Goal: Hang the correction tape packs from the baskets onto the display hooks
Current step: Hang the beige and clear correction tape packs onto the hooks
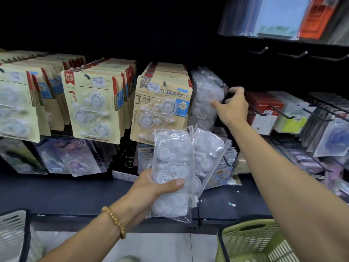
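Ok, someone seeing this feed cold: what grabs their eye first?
Centre frame, the left hand grips a fanned stack of clear correction tape packs. Up right, the right hand touches the clear packs on the hook, beside the tan carded packs. A green basket sits bottom right.

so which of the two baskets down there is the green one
The green basket at bottom right, beneath the right forearm; the other basket, at the bottom left edge, is grey-white with a dark rim.
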Motion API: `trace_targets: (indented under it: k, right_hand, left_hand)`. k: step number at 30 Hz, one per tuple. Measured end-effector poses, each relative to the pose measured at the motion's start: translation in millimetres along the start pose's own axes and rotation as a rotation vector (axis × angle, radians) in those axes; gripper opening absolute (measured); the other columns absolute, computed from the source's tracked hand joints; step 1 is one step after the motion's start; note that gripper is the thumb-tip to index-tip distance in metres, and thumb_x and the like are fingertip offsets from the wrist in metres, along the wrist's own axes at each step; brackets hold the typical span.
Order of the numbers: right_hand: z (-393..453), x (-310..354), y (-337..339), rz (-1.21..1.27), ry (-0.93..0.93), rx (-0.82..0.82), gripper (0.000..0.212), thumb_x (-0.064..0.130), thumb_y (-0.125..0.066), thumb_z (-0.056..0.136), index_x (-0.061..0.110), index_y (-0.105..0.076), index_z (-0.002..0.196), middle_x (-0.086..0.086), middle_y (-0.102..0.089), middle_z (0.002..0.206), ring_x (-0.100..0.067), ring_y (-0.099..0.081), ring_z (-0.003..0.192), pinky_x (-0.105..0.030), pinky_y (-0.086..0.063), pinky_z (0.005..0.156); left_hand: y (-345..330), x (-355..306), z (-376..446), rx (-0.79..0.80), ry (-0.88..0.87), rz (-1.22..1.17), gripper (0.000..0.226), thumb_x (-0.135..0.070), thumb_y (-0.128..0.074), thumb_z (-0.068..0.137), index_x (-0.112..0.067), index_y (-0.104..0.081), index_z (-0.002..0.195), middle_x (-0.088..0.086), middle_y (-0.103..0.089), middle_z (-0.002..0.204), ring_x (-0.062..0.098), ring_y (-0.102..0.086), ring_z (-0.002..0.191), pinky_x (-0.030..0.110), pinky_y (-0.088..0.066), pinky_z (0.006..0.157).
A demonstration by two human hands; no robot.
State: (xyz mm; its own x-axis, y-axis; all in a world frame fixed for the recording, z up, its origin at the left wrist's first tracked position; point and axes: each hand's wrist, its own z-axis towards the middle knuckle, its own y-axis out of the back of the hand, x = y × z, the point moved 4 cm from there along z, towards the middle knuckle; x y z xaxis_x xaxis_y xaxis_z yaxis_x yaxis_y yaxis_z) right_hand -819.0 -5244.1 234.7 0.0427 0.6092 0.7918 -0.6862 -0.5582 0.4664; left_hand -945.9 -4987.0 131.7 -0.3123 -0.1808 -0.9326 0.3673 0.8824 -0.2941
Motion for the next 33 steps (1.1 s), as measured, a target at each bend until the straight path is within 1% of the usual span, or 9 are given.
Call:
trace_targets:
  k: [3,8,12,17,20,23,27,30,33]
  right_hand:
    - [-23.7,-8.0,29.3,0.292,-0.144,0.028,0.037,0.041,-0.065,0.095,0.014,-0.057,0.119,-0.001,-0.065,0.097,-0.019,-0.066,0.091,-0.037,-0.056,0.085]
    - [-95.0,-13.8,61.3,0.381,-0.114,0.593,0.025,0.042,-0.068,0.091,0.018,-0.075,0.097,-0.004,-0.077,0.091,-0.018,-0.071,0.082,-0.034,-0.058,0.073]
    - [-109.5,-31.0,81.7,0.519,-0.139,0.476,0.002,0.01,-0.071,0.091,0.011,-0.073,0.091,-0.007,-0.076,0.08,-0.017,-0.07,0.072,-0.031,-0.058,0.067]
    - [-124.8,-59.2,97.3,0.698,-0.365,0.384,0.019,-0.005,-0.066,0.089,0.005,-0.06,0.105,-0.006,-0.074,0.077,-0.021,-0.07,0.068,-0.036,-0.059,0.062]
    - [-122.3,-65.6,111.6,0.194,-0.167,0.433,0.062,0.0,-0.078,0.081,0.011,-0.048,0.134,-0.002,-0.067,0.093,-0.021,-0.065,0.084,-0.039,-0.055,0.075]
    - [-121.7,-52.0,109.9,-0.523,0.332,0.499,0.088,0.043,-0.088,0.071,0.024,-0.046,0.146,0.004,-0.053,0.132,-0.015,-0.049,0.124,-0.041,-0.039,0.109]
    - [-137.0,-43.1,82.1,-0.364,0.412,0.808,0.064,0.059,-0.077,0.075,0.028,-0.063,0.129,0.011,-0.066,0.128,-0.009,-0.06,0.12,-0.033,-0.047,0.102]
    - [-126.8,-51.7,81.0,-0.194,0.303,0.74,0.024,0.029,-0.078,0.085,0.029,-0.06,0.102,0.006,-0.067,0.103,-0.014,-0.064,0.097,-0.034,-0.052,0.088]
    - [-111.9,-55.7,90.7,0.139,0.083,0.608,0.029,-0.004,-0.067,0.091,0.02,-0.052,0.098,0.001,-0.067,0.092,-0.017,-0.065,0.086,-0.034,-0.055,0.075]
  left_hand:
    - [-7.5,0.0,2.7,0.017,-0.001,-0.073,0.053,-0.006,-0.085,0.066,-0.001,-0.068,0.116,0.022,-0.073,0.114,0.036,-0.072,0.104,0.042,-0.061,0.087]
    - [-21.1,-1.2,5.1,0.026,0.009,-0.089,0.046,-0.004,-0.076,0.065,-0.001,-0.069,0.111,0.021,-0.075,0.108,0.032,-0.075,0.095,0.036,-0.063,0.076]
    - [-33.1,-5.2,5.7,0.011,0.009,-0.195,0.041,-0.005,-0.073,0.068,-0.003,-0.07,0.109,0.017,-0.077,0.101,0.027,-0.077,0.086,0.038,-0.064,0.067]
    - [-43.3,-14.6,11.5,-0.036,0.005,-0.346,0.036,-0.017,-0.071,0.073,-0.014,-0.07,0.108,0.012,-0.077,0.108,0.025,-0.073,0.098,0.047,-0.062,0.07]
    - [-46.1,-17.0,14.5,-0.018,-0.016,-0.226,0.043,-0.016,-0.073,0.071,-0.01,-0.068,0.114,0.014,-0.076,0.109,0.027,-0.075,0.095,0.044,-0.063,0.071]
    - [-56.1,-12.9,17.7,0.033,-0.023,-0.123,0.046,-0.013,-0.074,0.07,-0.005,-0.068,0.114,0.015,-0.076,0.108,0.027,-0.076,0.092,0.038,-0.064,0.074]
    - [-66.9,-7.0,21.7,0.052,-0.039,-0.096,0.042,-0.011,-0.075,0.069,-0.005,-0.069,0.11,0.017,-0.076,0.108,0.027,-0.076,0.091,0.036,-0.064,0.074]
    - [-63.3,-9.2,23.9,0.016,-0.052,-0.157,0.037,-0.012,-0.072,0.077,-0.004,-0.069,0.113,0.018,-0.075,0.111,0.03,-0.075,0.096,0.04,-0.063,0.078]
    - [-54.5,-11.5,25.1,-0.051,-0.058,-0.208,0.04,-0.014,-0.069,0.084,-0.002,-0.066,0.122,0.017,-0.074,0.114,0.032,-0.073,0.103,0.043,-0.062,0.082]
